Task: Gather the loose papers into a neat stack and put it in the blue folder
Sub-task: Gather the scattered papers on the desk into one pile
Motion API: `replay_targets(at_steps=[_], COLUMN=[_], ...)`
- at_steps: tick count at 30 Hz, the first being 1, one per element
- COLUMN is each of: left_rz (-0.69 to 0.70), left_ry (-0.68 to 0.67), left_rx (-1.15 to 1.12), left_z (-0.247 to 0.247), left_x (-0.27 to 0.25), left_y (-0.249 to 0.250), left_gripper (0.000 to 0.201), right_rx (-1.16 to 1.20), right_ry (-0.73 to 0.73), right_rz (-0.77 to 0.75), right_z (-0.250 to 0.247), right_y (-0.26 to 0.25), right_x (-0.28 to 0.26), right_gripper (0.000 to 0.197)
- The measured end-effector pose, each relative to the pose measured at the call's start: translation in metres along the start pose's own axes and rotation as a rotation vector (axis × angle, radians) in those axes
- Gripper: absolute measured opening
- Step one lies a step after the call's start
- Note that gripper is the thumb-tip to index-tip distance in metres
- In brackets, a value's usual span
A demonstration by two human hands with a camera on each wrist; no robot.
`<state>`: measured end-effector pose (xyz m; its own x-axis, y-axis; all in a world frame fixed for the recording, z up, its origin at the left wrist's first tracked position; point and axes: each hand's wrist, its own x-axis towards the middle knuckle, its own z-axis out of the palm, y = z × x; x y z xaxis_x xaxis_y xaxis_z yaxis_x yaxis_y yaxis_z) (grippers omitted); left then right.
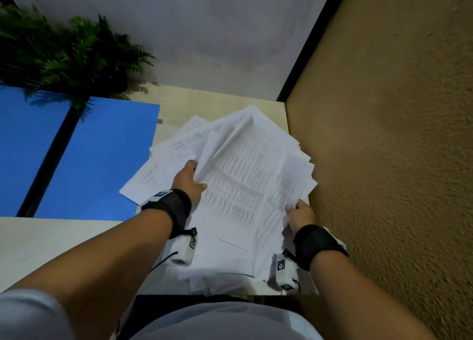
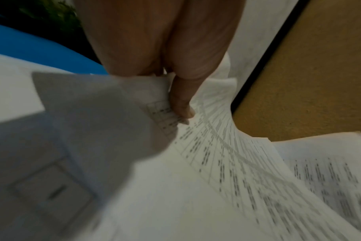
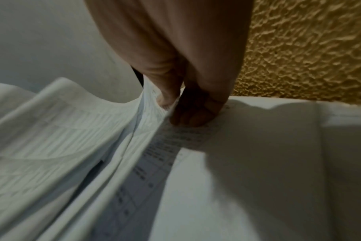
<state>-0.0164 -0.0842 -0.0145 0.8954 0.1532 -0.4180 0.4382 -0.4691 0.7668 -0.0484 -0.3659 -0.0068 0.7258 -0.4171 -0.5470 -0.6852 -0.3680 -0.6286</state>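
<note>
The papers [image 1: 238, 186] are white with grey printed tables; the open folder [image 1: 102, 155] is plain blue; the wall [image 1: 396, 134] is textured ochre.

The papers [image 1: 243, 186] are white printed sheets, mostly tables of small text, sitting in a messy fanned-out pile at the right edge of the worktop [image 1: 38, 237], corners sticking out every which way. Some top sheets are lifted and curled up on the left side. The folder [image 1: 102, 155] is plain blue, lying open and flat on the left part of the worktop, its right edge tucked under the pile's left-hand sheets.
</note>
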Motion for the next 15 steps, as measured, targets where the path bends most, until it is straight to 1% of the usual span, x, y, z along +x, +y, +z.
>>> replay_targets(at_steps=[2, 3, 5, 6, 8, 9, 10, 11, 12, 13, 14, 15], left_rz=[-0.062, -0.095, -0.148, -0.166, -0.19, -0.195, -0.195, -0.196, -0.201, -0.2, -0.203, -0.2], left_ry=[-0.078, -0.116, -0.199, -0.245, -0.312, -0.322, -0.33, -0.346, -0.364, -0.371, -0.354, -0.306], left_rx=[-0.053, -0.053, 0.034, 0.086, 0.114, 0.096, 0.075, 0.064, 0.053, 0.028, -0.015, -0.08], left_z=[0.002, 0.002, 0.002, 0.003, 0.007, 0.008, 0.008, 0.008, 0.006, 0.004, 0.003, 0.001], left_x=[-0.001, -0.002, -0.005, -0.009, -0.015, -0.017, -0.02, -0.022, -0.024, -0.026, -0.027, -0.029], left_y=[-0.001, -0.003, -0.009, -0.014, -0.025, -0.032, -0.037, -0.041, -0.044, -0.045, -0.047, -0.046], left_gripper=[0.08, 0.084, 0.086, 0.088, 0.081, 0.075, 0.073, 0.076, 0.079, 0.079, 0.077, 0.073], right_rx=[-0.016, -0.012, 0.069, 0.121, 0.31, 0.404, 0.461, 0.495, 0.52, 0.52, 0.51, 0.485], right_ry=[-0.02, -0.026, -0.061, -0.079, -0.155, -0.207, -0.245, -0.248, -0.225, -0.19, -0.146, -0.124], right_rz=[0.004, -0.003, 0.024, 0.063, 0.167, 0.196, 0.188, 0.137, 0.083, 0.024, -0.006, -0.032], right_z=[-0.003, -0.003, 0.002, 0.006, 0.015, 0.019, 0.024, 0.028, 0.031, 0.033, 0.034, 0.035], right_y=[-0.007, -0.009, -0.014, -0.012, -0.009, -0.01, -0.014, -0.017, -0.017, -0.015, -0.013, -0.012], right_x=[-0.001, 0.0, 0.002, 0.006, 0.014, 0.01, 0.003, -0.005, -0.01, -0.011, -0.01, -0.01], right_gripper=[0.033, 0.034, 0.036, 0.046, 0.082, 0.09, 0.088, 0.079, 0.07, 0.067, 0.065, 0.063])
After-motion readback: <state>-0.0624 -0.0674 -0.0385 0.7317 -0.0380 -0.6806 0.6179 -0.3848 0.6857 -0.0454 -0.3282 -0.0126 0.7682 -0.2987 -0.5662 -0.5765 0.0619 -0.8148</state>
